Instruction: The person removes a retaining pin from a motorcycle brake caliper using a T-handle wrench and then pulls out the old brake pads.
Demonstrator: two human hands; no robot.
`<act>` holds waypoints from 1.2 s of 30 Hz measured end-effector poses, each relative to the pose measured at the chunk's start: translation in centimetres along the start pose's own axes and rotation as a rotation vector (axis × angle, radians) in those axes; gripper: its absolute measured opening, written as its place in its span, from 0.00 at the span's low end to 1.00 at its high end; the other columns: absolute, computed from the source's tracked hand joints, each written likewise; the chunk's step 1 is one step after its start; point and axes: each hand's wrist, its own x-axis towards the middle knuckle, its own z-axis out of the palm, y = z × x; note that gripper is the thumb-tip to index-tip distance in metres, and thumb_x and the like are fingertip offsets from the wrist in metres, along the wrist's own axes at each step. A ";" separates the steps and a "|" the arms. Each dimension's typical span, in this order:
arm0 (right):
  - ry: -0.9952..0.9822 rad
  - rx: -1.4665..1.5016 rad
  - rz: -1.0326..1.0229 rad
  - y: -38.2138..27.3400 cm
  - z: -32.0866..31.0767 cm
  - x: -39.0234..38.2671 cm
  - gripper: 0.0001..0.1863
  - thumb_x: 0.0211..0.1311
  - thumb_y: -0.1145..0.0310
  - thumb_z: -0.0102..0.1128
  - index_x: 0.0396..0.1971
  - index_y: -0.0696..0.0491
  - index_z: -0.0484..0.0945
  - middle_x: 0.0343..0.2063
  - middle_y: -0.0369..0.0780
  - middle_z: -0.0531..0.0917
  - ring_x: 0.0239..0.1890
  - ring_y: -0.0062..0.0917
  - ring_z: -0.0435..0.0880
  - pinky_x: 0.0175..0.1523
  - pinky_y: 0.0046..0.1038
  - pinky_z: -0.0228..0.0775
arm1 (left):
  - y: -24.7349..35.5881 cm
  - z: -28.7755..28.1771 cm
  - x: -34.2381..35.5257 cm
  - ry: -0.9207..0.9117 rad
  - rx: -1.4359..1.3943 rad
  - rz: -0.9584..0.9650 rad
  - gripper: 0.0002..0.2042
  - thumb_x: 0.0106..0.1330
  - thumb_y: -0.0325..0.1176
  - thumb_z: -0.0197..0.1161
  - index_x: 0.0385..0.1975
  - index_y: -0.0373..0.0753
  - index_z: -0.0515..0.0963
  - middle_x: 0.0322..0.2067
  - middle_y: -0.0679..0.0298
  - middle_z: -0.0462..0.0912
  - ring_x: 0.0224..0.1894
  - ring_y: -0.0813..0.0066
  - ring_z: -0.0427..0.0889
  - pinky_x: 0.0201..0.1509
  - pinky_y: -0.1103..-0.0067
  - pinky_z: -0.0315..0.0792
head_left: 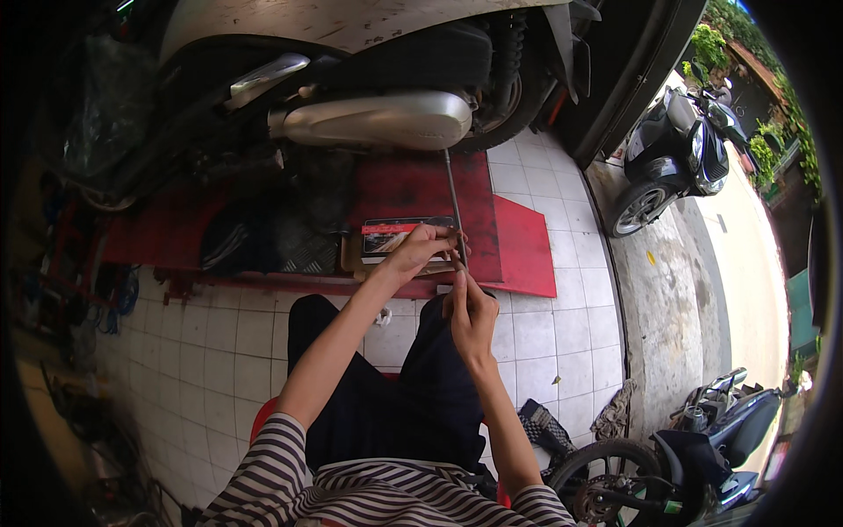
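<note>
In front of my knees, both hands meet over the edge of a red lift platform (421,189). The fingers of my left hand (413,252) are pinched together at a small dark piece too small to name. Just below and to the right, my right hand (472,309) is closed with thumb and finger pressed together at the same spot. A thin grey metal rod (453,189) runs from under the scooter's silver engine cover (378,121) down to my fingers; whether they grip it I cannot tell. Behind my left hand lies a small printed box (384,239), red, black and white.
A raised scooter (334,26) fills the far side, its rear wheel (514,114) at the right. The platform's red ramp flap (525,250) sticks out rightward. Another scooter (676,154) stands outside. At lower right are a motorbike wheel (606,483) and a checkered cloth (544,429) on white tiles.
</note>
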 end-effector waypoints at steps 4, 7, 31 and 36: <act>0.195 0.062 0.059 0.8 -0.4 0.0 0.24 0.84 0.60 0.40 0.70 0.55 0.68 0.15 0.30 0.71 0.18 0.10 0.65 0.25 0.19 0.61 | 0.0 -0.5 0.2 0.033 0.025 -0.008 0.12 0.71 0.39 0.67 0.42 0.35 0.83 0.36 0.67 0.85 0.35 0.84 0.79 0.44 0.83 0.73; 0.226 0.092 0.139 4.4 -0.1 -0.5 0.29 0.84 0.53 0.34 0.71 0.57 0.66 0.16 0.31 0.72 0.17 0.11 0.64 0.24 0.19 0.59 | -0.2 -0.7 0.3 0.003 0.011 0.022 0.12 0.72 0.38 0.66 0.44 0.35 0.83 0.36 0.68 0.85 0.35 0.84 0.78 0.43 0.83 0.73; 0.162 0.078 0.061 0.3 0.8 -0.5 0.25 0.80 0.67 0.49 0.72 0.55 0.65 0.17 0.32 0.73 0.21 0.12 0.69 0.27 0.19 0.63 | 0.3 -1.5 1.6 0.006 0.026 0.040 0.11 0.71 0.38 0.67 0.38 0.35 0.84 0.30 0.69 0.84 0.34 0.85 0.78 0.40 0.83 0.72; -0.277 0.298 0.320 3.3 1.4 -1.3 0.27 0.77 0.66 0.52 0.71 0.60 0.64 0.17 0.34 0.74 0.21 0.14 0.70 0.29 0.20 0.66 | 1.0 -0.9 1.5 0.048 -0.011 0.004 0.11 0.71 0.38 0.68 0.39 0.34 0.84 0.33 0.66 0.86 0.34 0.85 0.79 0.40 0.84 0.72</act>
